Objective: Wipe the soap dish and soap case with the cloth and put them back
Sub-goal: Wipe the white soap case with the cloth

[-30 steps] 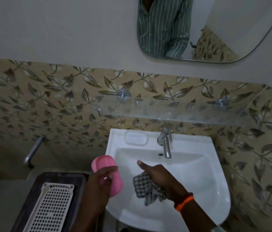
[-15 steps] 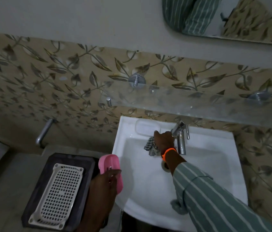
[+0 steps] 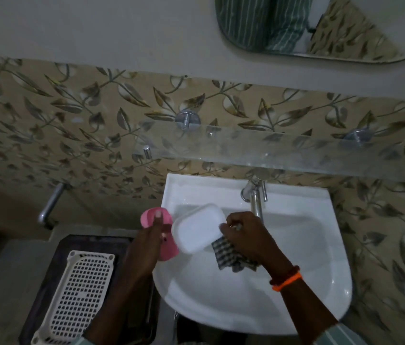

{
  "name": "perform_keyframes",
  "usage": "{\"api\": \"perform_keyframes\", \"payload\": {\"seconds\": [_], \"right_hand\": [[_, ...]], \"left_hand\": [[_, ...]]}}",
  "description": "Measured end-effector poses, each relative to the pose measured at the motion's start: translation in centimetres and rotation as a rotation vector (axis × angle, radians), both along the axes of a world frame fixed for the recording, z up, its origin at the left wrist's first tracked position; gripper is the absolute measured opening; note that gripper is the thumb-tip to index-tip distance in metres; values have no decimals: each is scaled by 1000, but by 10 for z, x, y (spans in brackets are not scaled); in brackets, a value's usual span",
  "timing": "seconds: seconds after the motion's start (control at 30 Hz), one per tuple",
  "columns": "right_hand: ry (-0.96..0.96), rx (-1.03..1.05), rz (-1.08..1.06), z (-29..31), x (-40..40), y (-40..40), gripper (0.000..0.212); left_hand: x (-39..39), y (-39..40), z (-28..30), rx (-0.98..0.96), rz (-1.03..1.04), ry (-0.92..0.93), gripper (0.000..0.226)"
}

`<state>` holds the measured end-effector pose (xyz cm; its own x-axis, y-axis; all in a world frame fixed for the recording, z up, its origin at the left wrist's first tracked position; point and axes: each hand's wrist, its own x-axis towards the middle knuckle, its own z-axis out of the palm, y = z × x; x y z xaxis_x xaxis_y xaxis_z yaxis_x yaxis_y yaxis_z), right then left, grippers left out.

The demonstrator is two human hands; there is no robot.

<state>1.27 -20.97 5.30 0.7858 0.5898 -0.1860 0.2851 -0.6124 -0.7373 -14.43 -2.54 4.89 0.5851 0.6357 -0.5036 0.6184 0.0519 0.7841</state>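
The right hand [image 3: 246,235] pinches both the white soap case [image 3: 197,227] and cloth [image 3: 231,255]; that crowded grip could drop the case into the sink [image 3: 308,282]. The left hand [image 3: 146,247] holds the pink soap dish [image 3: 164,235].

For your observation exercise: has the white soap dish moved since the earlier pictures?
Yes. The white soap dish left the sink's back ledge beside the tap; the right hand holds it over the basin.

Open basin [image 3: 296,265] room lies to the right of and below the right hand [image 3: 248,235], and on the back ledge at the left corner. The tap [image 3: 255,197] rises just behind that hand; a glass shelf [image 3: 296,153] overhangs the basin's rear. A white perforated tray [image 3: 77,295] fills the dark stand at left.
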Motion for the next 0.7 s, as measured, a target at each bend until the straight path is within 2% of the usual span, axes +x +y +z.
{"api": "perform_keyframes", "payload": {"seconds": [0.1,0.17,0.23,0.3,0.5,0.6,0.7], "right_hand": [[12,-2,171,31,-21,-16,27],[2,-23,263,45,-32,-22,27],[-75,-113,282,55,-41,-24,28],[-190,-215,253,58,-45,-24,24],[-386,-279,112,52,-59,-25,34],[-434,-315,33,45,-70,-19,37],[-475,-364,4,41,-78,-14,38]], "left_hand": [[17,-6,10,-596,-111,-152,71],[18,-14,21,-742,-224,-139,70],[15,-24,31,-774,-289,-104,68],[10,-35,33,-775,-254,-94,65],[-12,-72,32,-877,61,-154,70],[-17,-84,34,-983,189,-242,64],[-15,-96,37,-981,300,-319,56]]}}
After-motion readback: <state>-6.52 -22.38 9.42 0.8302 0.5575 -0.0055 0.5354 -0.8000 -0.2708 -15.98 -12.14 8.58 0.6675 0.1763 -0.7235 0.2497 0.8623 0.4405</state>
